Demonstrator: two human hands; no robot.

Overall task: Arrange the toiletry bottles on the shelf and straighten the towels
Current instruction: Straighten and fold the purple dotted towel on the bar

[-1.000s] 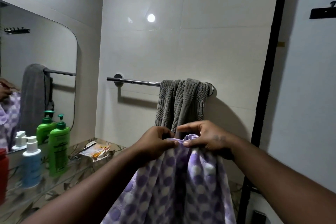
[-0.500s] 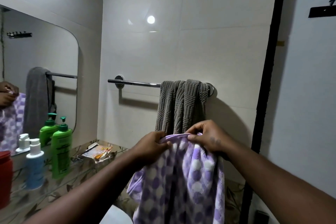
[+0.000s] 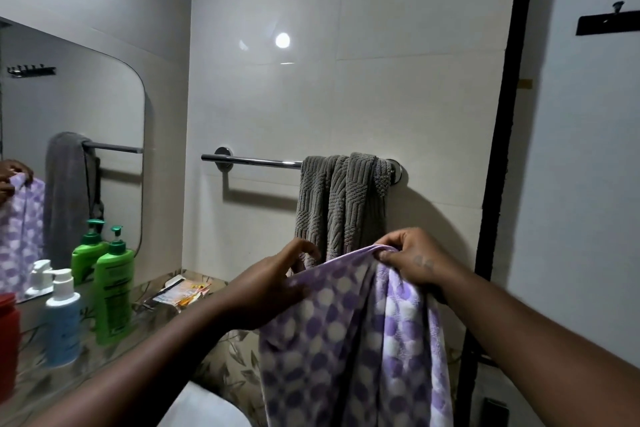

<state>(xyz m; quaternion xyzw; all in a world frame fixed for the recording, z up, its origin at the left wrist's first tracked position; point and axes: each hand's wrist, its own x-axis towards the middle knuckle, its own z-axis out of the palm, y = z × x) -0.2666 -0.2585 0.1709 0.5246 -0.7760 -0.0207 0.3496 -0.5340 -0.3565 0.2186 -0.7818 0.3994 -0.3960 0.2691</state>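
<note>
Pinched the top hem of the purple towel (image 3: 346, 340) with the right hand (image 3: 412, 263), fingers curled tight on a bunched fold of it. Gripped the same hem further left with the left hand (image 3: 273, 284), fingers closed over the cloth and thumb hidden under it. Held the hem stretched between both hands, a little higher at the right, and let the rest hang down in long folds past the lower edge of view.

Saw the shelf (image 3: 156, 317) at the left, under the mirror (image 3: 86, 97), and on it a row going away: a red jar (image 3: 8, 340) at the near end, then the blue bottle (image 3: 62, 326), then the green bottle (image 3: 114, 291), all upright and near each other. Saw some packets (image 3: 183, 291) lying flat at the far end, in the corner.

Found the grey towel (image 3: 339, 204) just behind the hands, bunched up at the right end of the bar (image 3: 256, 160) on the back wall. Could not tell whether the left fingers touched it. Spotted a black hook rack (image 3: 606, 22) high on the right wall.
</note>
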